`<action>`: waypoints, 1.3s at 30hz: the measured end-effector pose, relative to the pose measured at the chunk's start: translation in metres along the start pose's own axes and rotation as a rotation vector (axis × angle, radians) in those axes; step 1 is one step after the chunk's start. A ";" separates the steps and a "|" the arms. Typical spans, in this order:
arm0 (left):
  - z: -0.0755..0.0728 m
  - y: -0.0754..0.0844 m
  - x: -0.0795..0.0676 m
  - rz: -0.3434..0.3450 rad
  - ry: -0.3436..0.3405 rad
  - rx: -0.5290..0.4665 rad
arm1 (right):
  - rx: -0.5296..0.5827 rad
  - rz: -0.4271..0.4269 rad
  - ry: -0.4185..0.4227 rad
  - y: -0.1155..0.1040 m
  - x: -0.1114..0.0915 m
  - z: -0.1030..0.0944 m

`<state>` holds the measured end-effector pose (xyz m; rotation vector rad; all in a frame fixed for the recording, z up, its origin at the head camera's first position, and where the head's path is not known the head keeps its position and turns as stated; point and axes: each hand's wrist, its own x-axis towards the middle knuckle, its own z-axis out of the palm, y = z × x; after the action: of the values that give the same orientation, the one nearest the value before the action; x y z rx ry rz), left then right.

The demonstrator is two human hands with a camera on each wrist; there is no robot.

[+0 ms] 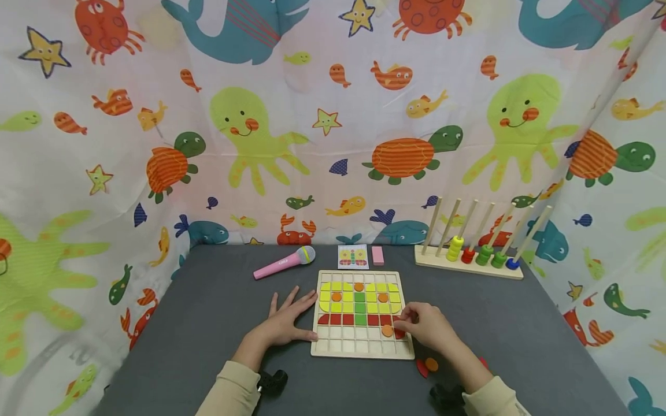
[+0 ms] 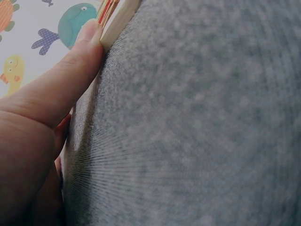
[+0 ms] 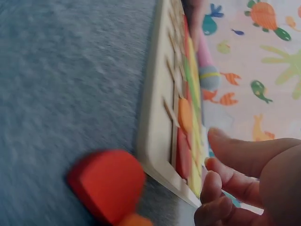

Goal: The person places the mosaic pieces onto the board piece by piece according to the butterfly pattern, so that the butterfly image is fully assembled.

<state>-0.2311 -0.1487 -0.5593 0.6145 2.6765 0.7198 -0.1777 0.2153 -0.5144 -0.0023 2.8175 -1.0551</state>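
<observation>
My left hand (image 1: 283, 323) lies spread at the left side of a wooden grid board (image 1: 343, 347), fingertips and thumb touching its edge. In the left wrist view, the thumb (image 2: 77, 66) presses against the board's side. My right hand (image 1: 429, 326) is at the board's right edge, its fingers bent over a red piece (image 1: 399, 334) beside an orange disc (image 1: 387, 331). Seen from the right wrist, thumb and fingers stand apart with nothing visible between them. Yellow tiles (image 1: 325, 296), green squares (image 1: 360, 308) and red tiles (image 1: 348, 319) fill the upper rows.
Loose by the board's lower right corner are a red piece (image 1: 422, 368) and an orange disc (image 1: 431, 364). Behind the board lie a pink microphone (image 1: 278, 267), a pattern card (image 1: 353, 257) and a pink block (image 1: 377, 256). A peg stand with coloured rings (image 1: 468, 268) stands back right.
</observation>
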 end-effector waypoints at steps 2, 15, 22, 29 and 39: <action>-0.002 -0.001 -0.001 -0.005 0.006 0.004 | -0.019 0.009 -0.015 -0.001 0.002 0.003; -0.005 -0.001 -0.004 -0.009 0.005 -0.007 | -0.018 0.037 -0.056 0.001 0.001 -0.004; -0.005 0.000 -0.002 0.007 -0.002 -0.019 | -0.035 -0.131 -0.303 0.018 -0.022 -0.038; -0.005 0.000 -0.002 0.008 -0.003 -0.031 | -0.081 -0.189 -0.363 0.037 -0.033 -0.036; 0.000 -0.004 0.001 0.002 -0.004 -0.010 | -0.060 -0.185 -0.365 0.039 -0.032 -0.040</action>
<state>-0.2336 -0.1511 -0.5611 0.6152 2.6670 0.7312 -0.1493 0.2720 -0.5061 -0.4248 2.5489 -0.8946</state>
